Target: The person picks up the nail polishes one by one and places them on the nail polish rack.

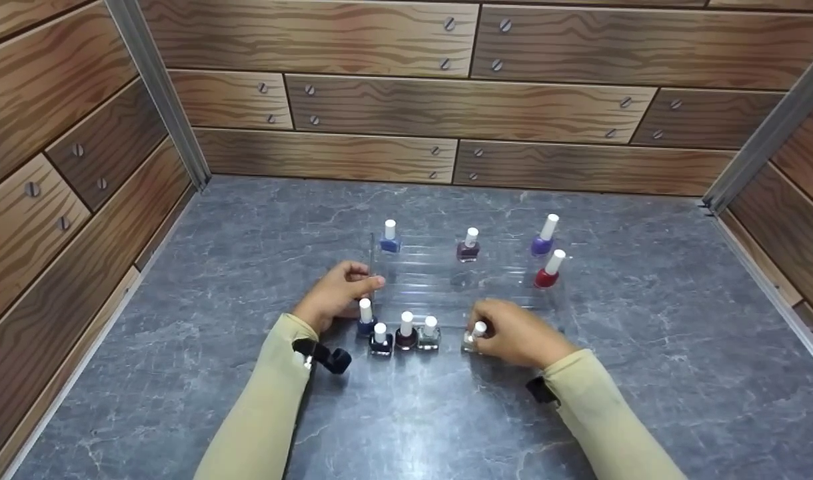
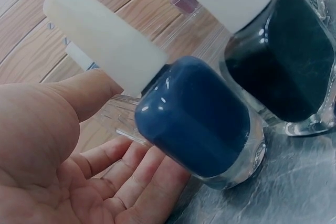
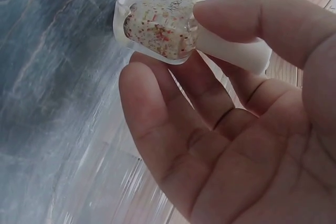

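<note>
My right hand [image 1: 516, 332] pinches a nail polish bottle [image 3: 160, 22] with a white cap and multicoloured glitter, thumb near its neck and fingers behind it. The bottle is at the front edge of a clear acrylic rack [image 1: 420, 293]. At the rack's left side lies my left hand [image 1: 336, 293], fingers relaxed, thumb reaching over the clear edge. Close by that hand stands a dark blue polish bottle [image 2: 194, 119]. A very dark bottle [image 2: 283, 56], a dark red-brown one [image 1: 406, 337] and a clear glittery one [image 1: 429, 335] continue the front row.
On the rack stand a light blue bottle [image 1: 390, 240] at back left, a plum bottle [image 1: 468, 250] in the middle, and a purple bottle [image 1: 543, 243] and red bottle [image 1: 548, 275] at right. Wood-patterned panels [image 1: 380, 100] enclose the grey marbled table [image 1: 146, 373].
</note>
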`<state>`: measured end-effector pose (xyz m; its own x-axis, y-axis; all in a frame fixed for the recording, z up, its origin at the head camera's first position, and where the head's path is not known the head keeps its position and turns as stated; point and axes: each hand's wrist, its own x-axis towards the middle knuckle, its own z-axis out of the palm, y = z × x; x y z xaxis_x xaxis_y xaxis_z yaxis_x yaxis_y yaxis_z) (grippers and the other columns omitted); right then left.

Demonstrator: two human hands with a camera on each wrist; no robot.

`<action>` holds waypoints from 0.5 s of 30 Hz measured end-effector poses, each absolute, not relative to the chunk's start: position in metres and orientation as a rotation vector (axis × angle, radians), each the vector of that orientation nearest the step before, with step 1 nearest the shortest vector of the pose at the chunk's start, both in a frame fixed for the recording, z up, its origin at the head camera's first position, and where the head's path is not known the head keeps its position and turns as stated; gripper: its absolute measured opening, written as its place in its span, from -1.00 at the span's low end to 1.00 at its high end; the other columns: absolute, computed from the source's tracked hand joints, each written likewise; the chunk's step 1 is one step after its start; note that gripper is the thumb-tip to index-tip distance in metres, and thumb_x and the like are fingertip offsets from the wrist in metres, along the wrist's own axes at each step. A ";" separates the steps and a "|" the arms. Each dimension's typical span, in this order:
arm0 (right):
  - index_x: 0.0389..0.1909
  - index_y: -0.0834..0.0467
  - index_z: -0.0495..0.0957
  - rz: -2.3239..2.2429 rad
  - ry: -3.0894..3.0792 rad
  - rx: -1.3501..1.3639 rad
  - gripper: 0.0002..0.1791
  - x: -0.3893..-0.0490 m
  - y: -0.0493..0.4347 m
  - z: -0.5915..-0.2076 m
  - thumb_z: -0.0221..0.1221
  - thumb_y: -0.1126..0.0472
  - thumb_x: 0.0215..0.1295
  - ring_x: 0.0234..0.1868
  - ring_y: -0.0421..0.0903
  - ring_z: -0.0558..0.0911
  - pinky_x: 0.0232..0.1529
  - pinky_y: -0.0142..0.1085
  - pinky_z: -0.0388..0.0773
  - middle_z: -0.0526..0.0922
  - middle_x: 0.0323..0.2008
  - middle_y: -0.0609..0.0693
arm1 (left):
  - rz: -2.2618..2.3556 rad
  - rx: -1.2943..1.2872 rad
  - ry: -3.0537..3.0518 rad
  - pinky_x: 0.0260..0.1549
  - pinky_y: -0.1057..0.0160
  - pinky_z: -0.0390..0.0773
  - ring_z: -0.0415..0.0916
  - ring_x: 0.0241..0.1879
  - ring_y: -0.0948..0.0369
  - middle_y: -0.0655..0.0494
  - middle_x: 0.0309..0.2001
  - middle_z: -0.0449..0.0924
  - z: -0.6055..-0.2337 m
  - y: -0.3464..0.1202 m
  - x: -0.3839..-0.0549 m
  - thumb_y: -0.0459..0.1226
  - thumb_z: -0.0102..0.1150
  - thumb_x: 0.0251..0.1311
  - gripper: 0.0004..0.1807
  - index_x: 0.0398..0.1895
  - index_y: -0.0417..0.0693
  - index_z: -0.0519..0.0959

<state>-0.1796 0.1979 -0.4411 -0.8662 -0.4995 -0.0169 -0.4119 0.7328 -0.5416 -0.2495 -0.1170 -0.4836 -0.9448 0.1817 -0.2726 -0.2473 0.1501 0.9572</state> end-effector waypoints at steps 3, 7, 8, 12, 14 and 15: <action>-0.38 0.04 0.54 -0.802 2.781 -0.776 -0.79 -0.181 0.198 -0.442 0.42 0.29 0.20 -0.28 -0.16 0.51 -0.20 -0.21 0.54 0.58 -0.35 -0.14 | 1.871 -0.071 2.090 -0.11 0.10 0.75 0.50 0.08 0.02 -0.10 0.17 0.48 -0.485 -0.117 -0.249 -0.09 0.43 0.29 -0.39 0.26 -0.15 0.39; -0.37 0.03 0.53 -0.810 2.768 -0.778 -0.79 -0.181 0.199 -0.443 0.41 0.31 0.20 -0.27 -0.16 0.52 -0.17 -0.19 0.57 0.58 -0.33 -0.14 | 1.876 -0.069 2.093 -0.11 0.10 0.75 0.51 0.11 0.00 -0.11 0.17 0.48 -0.485 -0.118 -0.250 -0.09 0.44 0.27 -0.39 0.25 -0.14 0.40; -0.37 0.03 0.53 -0.815 2.764 -0.773 -0.78 -0.181 0.199 -0.443 0.41 0.31 0.20 -0.27 -0.15 0.53 -0.16 -0.18 0.57 0.58 -0.33 -0.14 | 1.874 -0.065 2.096 -0.11 0.10 0.75 0.51 0.11 0.00 -0.12 0.17 0.48 -0.485 -0.118 -0.250 -0.09 0.44 0.27 -0.39 0.25 -0.14 0.40; -0.36 0.02 0.52 -0.820 2.754 -0.752 -0.77 -0.181 0.200 -0.444 0.40 0.31 0.20 -0.27 -0.15 0.53 -0.16 -0.18 0.58 0.58 -0.33 -0.14 | 1.858 -0.049 2.108 -0.09 0.11 0.75 0.51 0.11 0.00 -0.11 0.18 0.48 -0.485 -0.116 -0.251 -0.08 0.44 0.27 -0.38 0.26 -0.13 0.40; -0.36 0.03 0.52 -0.826 2.748 -0.752 -0.77 -0.181 0.200 -0.443 0.40 0.32 0.21 -0.27 -0.14 0.53 -0.17 -0.18 0.59 0.58 -0.33 -0.13 | 1.850 -0.051 2.121 -0.10 0.11 0.74 0.51 0.10 0.01 -0.10 0.17 0.49 -0.484 -0.116 -0.250 -0.08 0.44 0.28 -0.39 0.25 -0.13 0.40; -0.36 0.03 0.52 -0.826 2.747 -0.753 -0.78 -0.181 0.200 -0.443 0.40 0.32 0.21 -0.27 -0.14 0.53 -0.17 -0.18 0.58 0.58 -0.33 -0.13 | 1.848 -0.052 2.131 -0.09 0.11 0.74 0.51 0.09 0.02 -0.10 0.17 0.49 -0.483 -0.116 -0.250 -0.08 0.43 0.28 -0.40 0.24 -0.13 0.41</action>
<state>-0.1814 0.2000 -0.4427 -0.8566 -0.5155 -0.0214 -0.4182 0.7180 -0.5564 -0.2501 -0.1159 -0.4832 -0.9483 0.1792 -0.2620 -0.2340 0.1632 0.9584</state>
